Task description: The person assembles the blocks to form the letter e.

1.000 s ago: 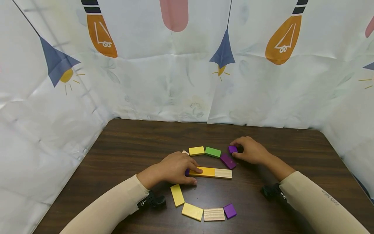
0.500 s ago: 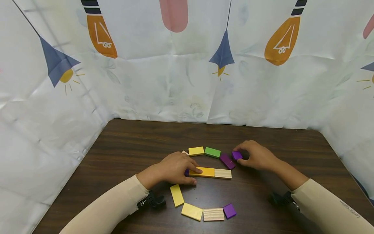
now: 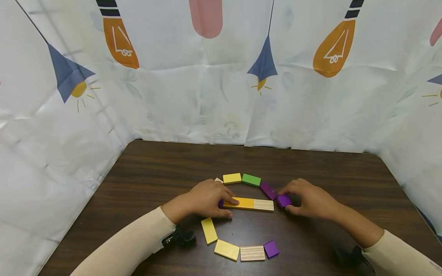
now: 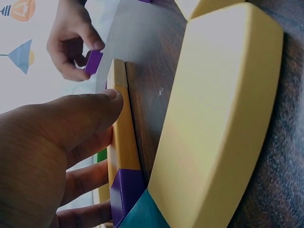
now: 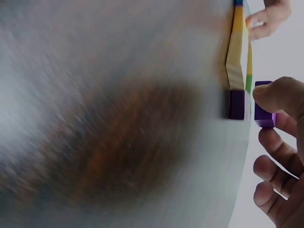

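Note:
In the head view my right hand (image 3: 310, 200) pinches a small purple block (image 3: 284, 201) between thumb and fingertips. This block is at the lower right end of a dark purple block (image 3: 268, 190); whether they touch is hard to tell. A green block (image 3: 251, 179) and a yellow block (image 3: 232, 178) continue the curve leftward. My left hand (image 3: 207, 197) rests over the left part of a straight middle row, fingertips touching its orange block (image 3: 246, 203). A pale wooden block (image 3: 263, 205) ends that row. The left wrist view shows a teal block (image 4: 145, 211) beside my left hand.
Nearer me, a lower curve has a yellow block (image 3: 209, 230), another yellow block (image 3: 226, 249), a striped wooden block (image 3: 252, 253) and a purple block (image 3: 271, 249). All lie on a dark wood-grain table (image 3: 165, 161). A printed curtain (image 3: 193, 103) hangs behind it.
My right hand has brought the small purple block down and rightward, from above the dark purple block to its lower right end. The left hand has stayed in place.

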### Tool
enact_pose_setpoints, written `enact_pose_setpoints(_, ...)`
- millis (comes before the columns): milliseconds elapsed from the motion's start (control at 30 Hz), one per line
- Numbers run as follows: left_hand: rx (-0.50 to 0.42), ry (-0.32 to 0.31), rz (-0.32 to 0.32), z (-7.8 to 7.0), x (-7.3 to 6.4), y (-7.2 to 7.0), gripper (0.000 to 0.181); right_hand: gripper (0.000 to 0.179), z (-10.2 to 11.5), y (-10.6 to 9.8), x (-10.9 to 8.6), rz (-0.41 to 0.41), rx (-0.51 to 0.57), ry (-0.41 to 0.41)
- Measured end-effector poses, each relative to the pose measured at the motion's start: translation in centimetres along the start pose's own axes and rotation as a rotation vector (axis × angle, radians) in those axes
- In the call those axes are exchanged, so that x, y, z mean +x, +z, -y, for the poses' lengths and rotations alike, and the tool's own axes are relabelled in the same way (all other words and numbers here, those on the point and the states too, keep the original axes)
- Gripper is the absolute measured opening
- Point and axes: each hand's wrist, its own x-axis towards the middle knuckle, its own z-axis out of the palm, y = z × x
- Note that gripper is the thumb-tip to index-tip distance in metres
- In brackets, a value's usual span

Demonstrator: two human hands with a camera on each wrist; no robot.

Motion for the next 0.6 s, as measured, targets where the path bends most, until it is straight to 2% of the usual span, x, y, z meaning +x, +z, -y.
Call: enact_pose_setpoints(600,0.005,0.004,0.003,0.0,0.1,-0.1,0.041,0.041,2.5,1.5,-3.2,-0.006,0.052,-0.173)
